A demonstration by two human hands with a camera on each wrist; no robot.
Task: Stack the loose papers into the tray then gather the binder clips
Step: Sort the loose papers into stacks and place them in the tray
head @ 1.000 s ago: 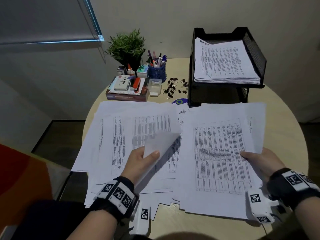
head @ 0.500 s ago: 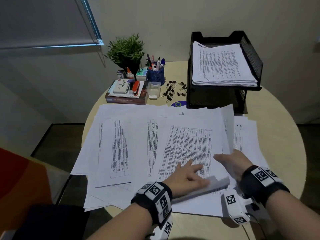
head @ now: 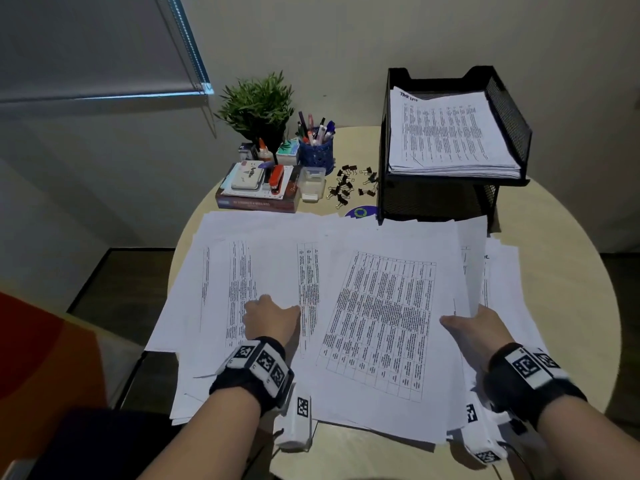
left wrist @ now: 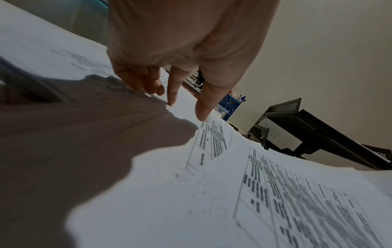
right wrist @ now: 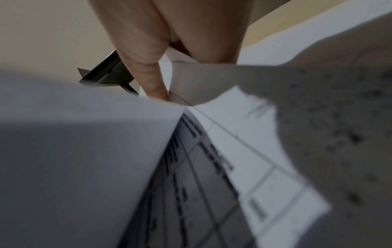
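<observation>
left hand (head: 272, 320) fingers (left wrist: 201, 107) straight, tips pressing loose white printed papers (head: 377, 327); right hand (head: 479, 329) pinches a lifted sheet edge. papers lie before the black mesh tray (head: 512, 123); small black binder clips (head: 353, 185) left of it.

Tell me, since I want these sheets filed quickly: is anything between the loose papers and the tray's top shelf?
Nothing visible blocks the way. The loose papers lie just in front of the tray, whose open front faces them. Its top shelf already holds a paper stack with room above. The binder clips sit to its left.
</observation>
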